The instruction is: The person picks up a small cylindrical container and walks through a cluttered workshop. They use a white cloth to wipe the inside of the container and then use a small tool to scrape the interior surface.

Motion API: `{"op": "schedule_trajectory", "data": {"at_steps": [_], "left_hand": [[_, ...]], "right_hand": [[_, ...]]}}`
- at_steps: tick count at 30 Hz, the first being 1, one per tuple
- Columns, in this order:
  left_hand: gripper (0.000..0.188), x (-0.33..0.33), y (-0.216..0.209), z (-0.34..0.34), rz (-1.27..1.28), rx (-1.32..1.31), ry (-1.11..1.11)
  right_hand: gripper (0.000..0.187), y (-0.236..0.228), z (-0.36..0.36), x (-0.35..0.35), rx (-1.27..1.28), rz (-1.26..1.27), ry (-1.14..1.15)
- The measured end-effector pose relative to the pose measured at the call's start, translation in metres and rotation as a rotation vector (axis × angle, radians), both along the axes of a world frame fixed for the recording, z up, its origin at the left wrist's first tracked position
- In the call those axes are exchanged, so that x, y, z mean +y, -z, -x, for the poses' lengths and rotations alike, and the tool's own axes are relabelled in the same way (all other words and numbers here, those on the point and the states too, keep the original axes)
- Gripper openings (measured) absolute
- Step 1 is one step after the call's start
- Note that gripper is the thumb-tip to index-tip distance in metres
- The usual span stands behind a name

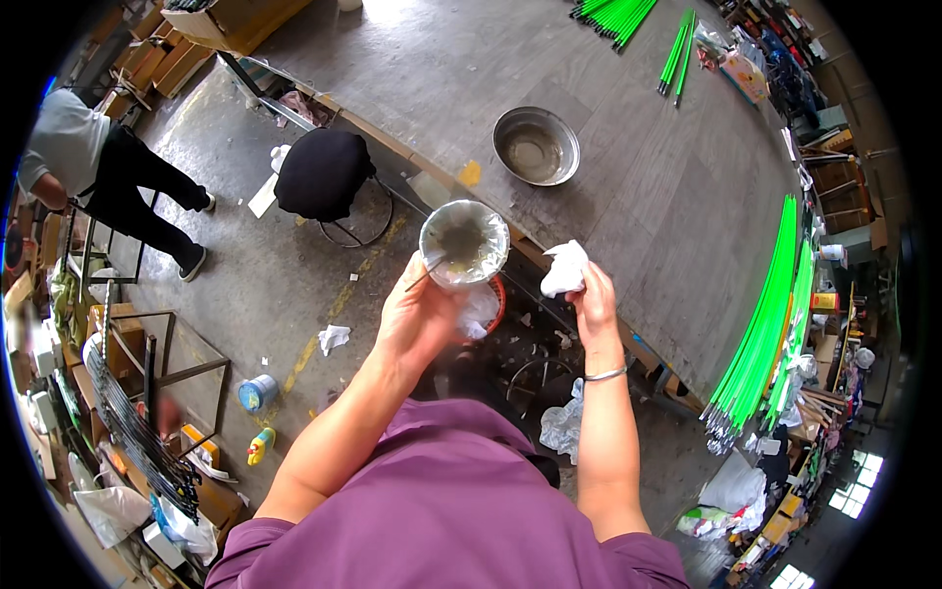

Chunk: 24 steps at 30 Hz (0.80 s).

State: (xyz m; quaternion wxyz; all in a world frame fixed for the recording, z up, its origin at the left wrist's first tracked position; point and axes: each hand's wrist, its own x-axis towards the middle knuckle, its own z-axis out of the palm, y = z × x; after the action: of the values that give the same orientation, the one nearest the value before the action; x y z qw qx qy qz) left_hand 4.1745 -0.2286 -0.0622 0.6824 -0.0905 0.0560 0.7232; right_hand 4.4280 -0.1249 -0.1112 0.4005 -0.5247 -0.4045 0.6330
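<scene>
"I watched from far away. What was at the left?"
"I saw a person in a white top (74,133), then a blue tub (258,394) and a black stool (324,175) on the floor."
"And the hands?"
"The left hand (417,314) was clamped on a cup (464,243) with clear plastic in it, up by the table's edge. I could not see all its fingers."
"What was more to the right?"
"A metal bowl (537,145) sat on the table (667,187). The right hand (595,302) had its fingers pinched on a white wad (564,270), right of the cup. Green sticks (765,324) lay far right."
</scene>
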Motion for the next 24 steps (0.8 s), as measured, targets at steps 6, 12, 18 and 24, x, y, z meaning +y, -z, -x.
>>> {"op": "schedule_trajectory", "data": {"at_steps": [6, 12, 18, 24], "left_hand": [[0.028, 0.003, -0.013, -0.005, 0.061, 0.061, -0.001], [0.029, 0.003, -0.012, -0.005, 0.018, 0.119, 0.047], [0.022, 0.000, -0.020, -0.007, 0.169, 0.238, -0.037], [0.018, 0.003, -0.024, -0.012, 0.056, 0.222, 0.023]], "right_hand": [[0.020, -0.042, -0.004, 0.027, -0.392, -0.299, 0.129], [0.039, -0.071, 0.001, 0.053, -1.224, -0.485, -0.316], [0.053, -0.170, 0.079, -0.011, -1.008, -1.006, -0.288], [0.023, -0.182, 0.132, -0.054, -0.862, -1.448, -0.530]]}}
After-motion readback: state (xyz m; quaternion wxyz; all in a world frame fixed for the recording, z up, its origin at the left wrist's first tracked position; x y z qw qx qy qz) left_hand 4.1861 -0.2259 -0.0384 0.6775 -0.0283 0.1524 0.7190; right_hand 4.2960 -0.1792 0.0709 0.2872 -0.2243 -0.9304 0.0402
